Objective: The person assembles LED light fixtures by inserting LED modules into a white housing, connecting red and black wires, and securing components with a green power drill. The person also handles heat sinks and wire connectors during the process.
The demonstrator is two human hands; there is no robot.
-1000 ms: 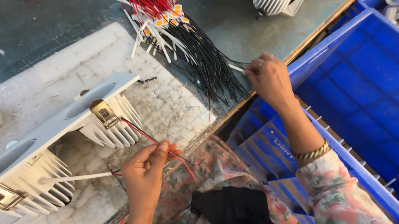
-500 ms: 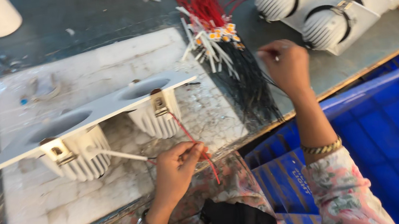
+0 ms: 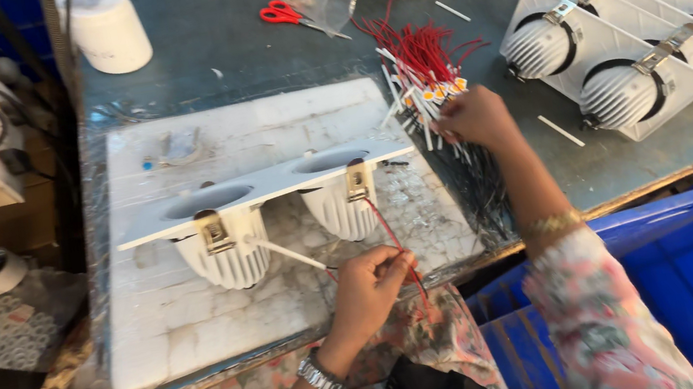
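- Down at six o'clock, the left hand (image 3: 367, 290) pinches a thin red wire (image 3: 390, 238) together with a white sleeved lead (image 3: 287, 253), fingers pressed together around them.
- Both leads run up toward ten and twelve o'clock into the white double downlight fitting with ribbed heat sinks (image 3: 261, 203), which lies on a pale marble slab (image 3: 201, 321).
- At two o'clock from that fitting, the right hand (image 3: 470, 116) rests on a bundle of red and black wires with white ends (image 3: 422, 60), fingers curled; its exact grip cannot be told.
- Further right, at three o'clock, finished white fittings (image 3: 618, 53) stand in a row.
- Red-handled scissors (image 3: 283, 14) lie at twelve o'clock.
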